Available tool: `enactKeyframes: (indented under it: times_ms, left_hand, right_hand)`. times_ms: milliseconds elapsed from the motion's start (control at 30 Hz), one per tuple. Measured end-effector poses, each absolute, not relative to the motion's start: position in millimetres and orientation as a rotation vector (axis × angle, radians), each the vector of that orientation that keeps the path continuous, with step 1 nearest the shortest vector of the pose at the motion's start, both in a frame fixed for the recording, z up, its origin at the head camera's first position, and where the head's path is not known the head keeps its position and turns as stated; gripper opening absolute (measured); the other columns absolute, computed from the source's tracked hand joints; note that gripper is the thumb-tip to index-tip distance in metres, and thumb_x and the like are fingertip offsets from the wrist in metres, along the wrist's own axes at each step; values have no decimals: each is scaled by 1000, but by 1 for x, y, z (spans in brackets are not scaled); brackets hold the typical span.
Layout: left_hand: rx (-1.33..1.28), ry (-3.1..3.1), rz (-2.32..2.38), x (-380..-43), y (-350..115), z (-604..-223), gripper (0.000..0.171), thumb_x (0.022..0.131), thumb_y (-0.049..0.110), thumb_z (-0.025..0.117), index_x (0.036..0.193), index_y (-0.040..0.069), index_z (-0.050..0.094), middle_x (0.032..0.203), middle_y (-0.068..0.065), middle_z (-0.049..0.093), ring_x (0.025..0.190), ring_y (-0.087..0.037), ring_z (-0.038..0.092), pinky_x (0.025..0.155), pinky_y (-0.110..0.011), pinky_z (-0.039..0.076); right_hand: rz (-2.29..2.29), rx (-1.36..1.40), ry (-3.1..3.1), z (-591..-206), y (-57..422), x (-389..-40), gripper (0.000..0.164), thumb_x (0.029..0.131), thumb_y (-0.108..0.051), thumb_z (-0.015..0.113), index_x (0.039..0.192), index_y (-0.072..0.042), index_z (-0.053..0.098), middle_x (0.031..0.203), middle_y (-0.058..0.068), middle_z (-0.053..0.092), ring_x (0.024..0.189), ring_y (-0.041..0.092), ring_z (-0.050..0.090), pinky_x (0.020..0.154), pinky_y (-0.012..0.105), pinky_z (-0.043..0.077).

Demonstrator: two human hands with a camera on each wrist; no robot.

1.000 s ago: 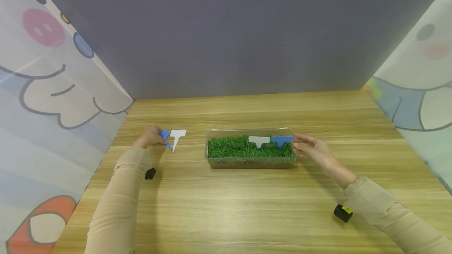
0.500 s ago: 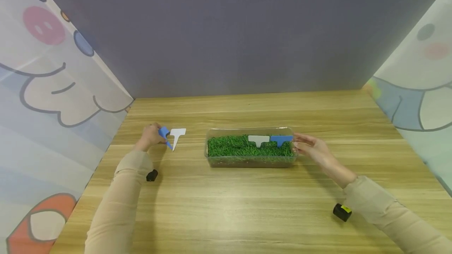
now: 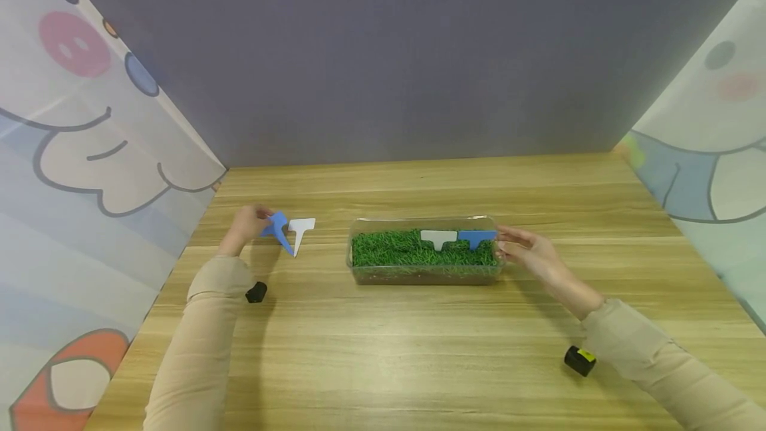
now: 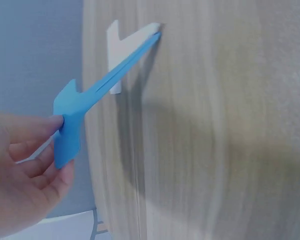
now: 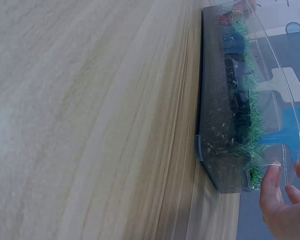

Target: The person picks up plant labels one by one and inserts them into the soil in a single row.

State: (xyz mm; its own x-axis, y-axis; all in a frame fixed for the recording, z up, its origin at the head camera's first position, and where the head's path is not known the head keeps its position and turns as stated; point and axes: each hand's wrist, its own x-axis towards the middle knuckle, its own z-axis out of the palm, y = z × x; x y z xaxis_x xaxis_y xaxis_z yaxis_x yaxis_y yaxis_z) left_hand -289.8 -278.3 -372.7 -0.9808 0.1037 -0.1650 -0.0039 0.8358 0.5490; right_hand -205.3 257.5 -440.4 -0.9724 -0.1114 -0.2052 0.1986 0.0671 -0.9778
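Observation:
My left hand (image 3: 244, 226) pinches a blue T-shaped plant label (image 4: 69, 112) by its wide head, the stem slanting down to the table. Right by its tip lies a white T-shaped label (image 3: 301, 225). A clear plastic box (image 3: 427, 279) of soil and green grass (image 3: 389, 248) stands mid-table. Upright in its grass, toward the right, are a white label (image 3: 439, 237) and a blue label (image 3: 477, 236) side by side. My right hand (image 3: 535, 258) holds the box's right end, fingertips at its rim in the right wrist view.
A black object (image 3: 256, 292) is beside the left sleeve, and another black piece with a yellow mark (image 3: 580, 361) is by the right sleeve. A grey panel (image 3: 407, 58) rises behind the wooden table (image 3: 383, 358), with cartoon-printed sheets at both sides.
My left hand has shifted slightly back and left, and the blue label has turned so its head shows more. The right hand and the box keep their places.

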Motion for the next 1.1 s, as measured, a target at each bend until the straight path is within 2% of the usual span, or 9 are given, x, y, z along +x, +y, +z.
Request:
enactKeyframes:
  times_ms: [300, 500, 633, 867, 1100]
  left_hand:
    - [67, 2698, 1020, -286, -288, -367, 31, 88, 7, 49, 111, -14, 49, 115, -35, 45, 109, -46, 41, 90, -53, 36]
    - [19, 2576, 1133, -283, -288, -362, 38, 90, 13, 49, 119, -11, 45, 120, -32, 43, 110, -40, 41, 93, -49, 35]
    - [16, 2532, 1156, -280, -287, -357, 42, 91, 20, 50, 121, -8, 44, 121, -29, 44, 111, -37, 41, 95, -51, 32]
    - [87, 2512, 1162, -276, -281, -346, 43, 90, 26, 51, 119, -5, 47, 118, -25, 49, 113, -36, 41, 97, -53, 28]
    - [143, 2530, 1148, -275, -267, -332, 41, 91, 27, 49, 120, -2, 47, 124, -23, 44, 118, -37, 36, 97, -54, 26]
  right_hand:
    - [-2022, 67, 2080, -442, 259, -207, 69, 77, -31, 67, 133, -2, 37, 119, 9, 52, 91, 11, 60, 79, 23, 48]
    - [-2016, 68, 2093, -442, 259, -206, 70, 76, -33, 67, 132, -4, 38, 114, 3, 55, 90, 10, 60, 79, 23, 48]
    - [-2019, 41, 2095, -442, 259, -207, 72, 76, -35, 67, 132, -2, 38, 112, 0, 56, 90, 10, 60, 79, 23, 48]
    - [-2040, 84, 2072, -443, 259, -207, 78, 70, -38, 71, 131, -3, 39, 113, 3, 55, 90, 11, 61, 79, 24, 48]
    - [-2057, 68, 2056, -444, 260, -207, 72, 74, -32, 69, 132, -2, 38, 113, 4, 56, 90, 12, 61, 79, 24, 48]
